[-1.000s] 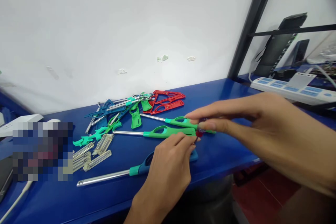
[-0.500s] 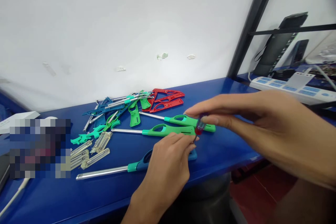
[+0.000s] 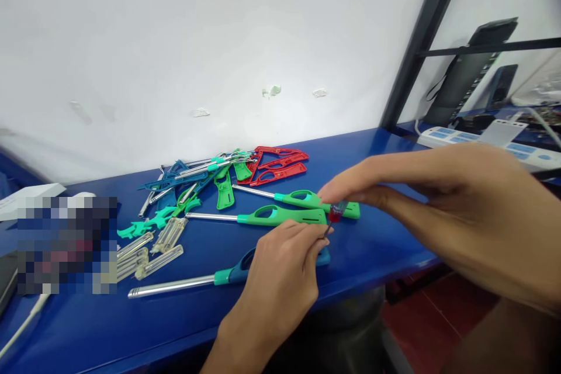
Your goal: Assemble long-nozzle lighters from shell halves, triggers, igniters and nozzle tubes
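My left hand (image 3: 280, 280) is closed over the handle of a blue long-neck lighter (image 3: 239, 269), holding it on the table. The lighter's silver tube points left. Pinched between the thumb and fingers of my right hand (image 3: 421, 216) is a small screwdriver (image 3: 335, 214) with a clear and red handle. Its thin shaft slants down to my left fingertips, which hide the tip. Just behind my hands lie two green long-neck lighters (image 3: 284, 216), side by side.
At the back are loose blue and green lighter parts (image 3: 197, 175) and red handle shells (image 3: 280, 169). Several clear fuel tanks (image 3: 160, 262) and teal triggers (image 3: 149, 224) lie left. A power strip (image 3: 456, 137) and black rack post (image 3: 416, 52) stand right, a white cable (image 3: 26, 327) left.
My right hand has shifted slightly on the screwdriver, its fingers now covering more of the handle, which leans a bit more to the right. My left hand and the lighter stay nearly still.
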Action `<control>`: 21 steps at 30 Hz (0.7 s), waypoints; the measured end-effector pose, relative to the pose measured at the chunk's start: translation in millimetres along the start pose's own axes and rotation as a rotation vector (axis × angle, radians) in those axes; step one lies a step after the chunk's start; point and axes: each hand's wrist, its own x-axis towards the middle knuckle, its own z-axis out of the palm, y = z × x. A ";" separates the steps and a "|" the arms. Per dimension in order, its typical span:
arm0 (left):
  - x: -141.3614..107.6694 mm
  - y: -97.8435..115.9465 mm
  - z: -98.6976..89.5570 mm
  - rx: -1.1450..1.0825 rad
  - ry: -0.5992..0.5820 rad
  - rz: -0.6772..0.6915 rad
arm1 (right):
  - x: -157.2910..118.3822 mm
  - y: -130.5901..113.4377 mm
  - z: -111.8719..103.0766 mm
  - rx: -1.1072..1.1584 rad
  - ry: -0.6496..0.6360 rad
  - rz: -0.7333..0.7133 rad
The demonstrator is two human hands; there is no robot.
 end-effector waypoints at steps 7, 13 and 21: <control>-2.3 0.9 0.9 -0.015 0.026 -0.014 | 2.1 -7.4 7.1 -0.058 0.065 0.043; 0.1 1.2 0.3 -0.017 0.016 -0.019 | -0.6 -4.2 6.6 -0.195 0.069 -0.005; -0.8 4.6 -0.3 -0.010 -0.016 -0.043 | -1.0 -4.6 -1.1 -0.015 0.007 0.050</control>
